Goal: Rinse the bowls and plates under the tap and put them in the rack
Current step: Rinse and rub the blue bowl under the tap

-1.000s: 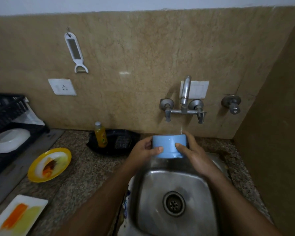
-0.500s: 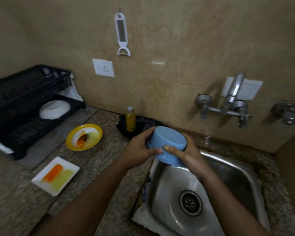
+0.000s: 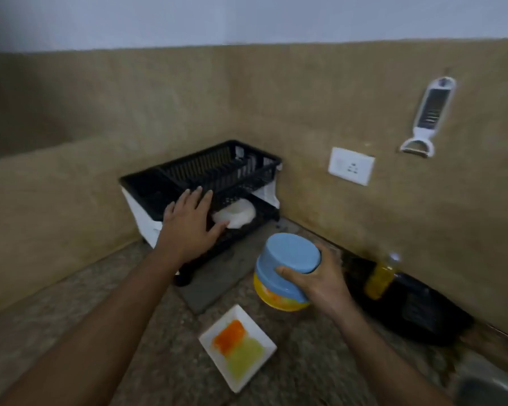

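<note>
Since the earlier frame the view is swung left off the sink; the blue bowl (image 3: 288, 260) is carried from over the basin to centre-right of frame, upside down, held only by the right hand (image 3: 320, 281), thumb on the near wall and fingers wrapped round the far side. It overlaps the yellow plate (image 3: 279, 298), which lies on the counter behind it. The left hand (image 3: 189, 222) is released and held flat, fingers spread, over the lower tier of the black rack (image 3: 217, 171), centre frame, next to the white bowl (image 3: 235, 215) already stored.

Bowl is judged light, rigid, smooth plastic, likely wet and slippery; grip is best taken across the wall near the rim, not the base. Rack: slotted plastic. Counter: speckled stone. White square plate (image 3: 238, 347), lower centre, is still smeared orange and yellow-green.
</note>
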`<act>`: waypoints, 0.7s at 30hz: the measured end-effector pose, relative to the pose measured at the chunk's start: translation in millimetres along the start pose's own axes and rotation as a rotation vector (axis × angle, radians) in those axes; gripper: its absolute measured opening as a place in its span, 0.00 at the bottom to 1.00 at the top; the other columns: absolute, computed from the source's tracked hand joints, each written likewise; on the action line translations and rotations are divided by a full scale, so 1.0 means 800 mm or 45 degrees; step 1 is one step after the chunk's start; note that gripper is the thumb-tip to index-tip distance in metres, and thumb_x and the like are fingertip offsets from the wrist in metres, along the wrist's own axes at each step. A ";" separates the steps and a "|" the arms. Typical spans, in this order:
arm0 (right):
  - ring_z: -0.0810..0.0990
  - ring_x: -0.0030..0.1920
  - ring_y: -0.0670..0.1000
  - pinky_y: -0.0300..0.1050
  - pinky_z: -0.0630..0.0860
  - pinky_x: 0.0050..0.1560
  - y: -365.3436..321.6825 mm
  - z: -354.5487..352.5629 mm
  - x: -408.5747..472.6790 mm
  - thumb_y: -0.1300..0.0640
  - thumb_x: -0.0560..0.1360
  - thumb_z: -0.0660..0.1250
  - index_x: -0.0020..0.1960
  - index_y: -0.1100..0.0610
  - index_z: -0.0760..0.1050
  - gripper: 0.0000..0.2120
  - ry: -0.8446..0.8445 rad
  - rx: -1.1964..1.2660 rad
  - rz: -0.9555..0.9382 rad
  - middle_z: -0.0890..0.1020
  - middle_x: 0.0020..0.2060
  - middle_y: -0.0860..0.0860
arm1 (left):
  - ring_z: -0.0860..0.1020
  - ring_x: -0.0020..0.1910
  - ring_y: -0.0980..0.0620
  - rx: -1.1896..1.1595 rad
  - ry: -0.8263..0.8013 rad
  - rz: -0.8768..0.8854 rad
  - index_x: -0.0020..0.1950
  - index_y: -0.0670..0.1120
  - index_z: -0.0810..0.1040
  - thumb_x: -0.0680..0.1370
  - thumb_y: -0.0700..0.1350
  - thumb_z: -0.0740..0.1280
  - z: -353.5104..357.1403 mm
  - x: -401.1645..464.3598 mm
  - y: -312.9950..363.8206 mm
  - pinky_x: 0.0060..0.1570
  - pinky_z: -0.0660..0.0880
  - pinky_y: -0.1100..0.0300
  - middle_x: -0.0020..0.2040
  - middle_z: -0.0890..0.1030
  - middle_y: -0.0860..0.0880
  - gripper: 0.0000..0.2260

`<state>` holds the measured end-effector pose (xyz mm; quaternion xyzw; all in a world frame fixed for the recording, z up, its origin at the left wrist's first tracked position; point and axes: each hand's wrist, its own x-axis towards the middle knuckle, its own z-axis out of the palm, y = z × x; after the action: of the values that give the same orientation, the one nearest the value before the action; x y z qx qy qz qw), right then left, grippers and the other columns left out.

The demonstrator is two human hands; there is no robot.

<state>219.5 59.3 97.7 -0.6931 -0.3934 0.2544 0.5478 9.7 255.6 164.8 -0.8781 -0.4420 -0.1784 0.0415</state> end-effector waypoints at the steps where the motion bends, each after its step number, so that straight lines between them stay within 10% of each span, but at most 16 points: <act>1: 0.78 0.55 0.45 0.43 0.77 0.49 -0.001 0.028 0.018 0.40 0.61 0.82 0.67 0.47 0.68 0.40 -0.031 -0.016 -0.014 0.77 0.56 0.40 | 0.51 0.79 0.45 0.044 -0.036 -0.031 0.80 0.51 0.54 0.77 0.70 0.51 0.001 0.015 -0.023 0.74 0.53 0.40 0.80 0.55 0.48 0.36; 21: 0.78 0.60 0.40 0.44 0.76 0.62 0.070 0.353 0.270 0.42 0.60 0.83 0.69 0.51 0.69 0.42 -0.439 -0.097 -0.139 0.79 0.59 0.44 | 0.42 0.79 0.48 0.071 -0.463 -0.107 0.78 0.63 0.44 0.73 0.76 0.43 0.070 0.126 -0.165 0.75 0.42 0.41 0.81 0.44 0.50 0.37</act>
<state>133.9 389.9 -15.6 -0.6371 -0.5281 0.3242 0.4584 -24.4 425.7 136.4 -0.8751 -0.4833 -0.0061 -0.0222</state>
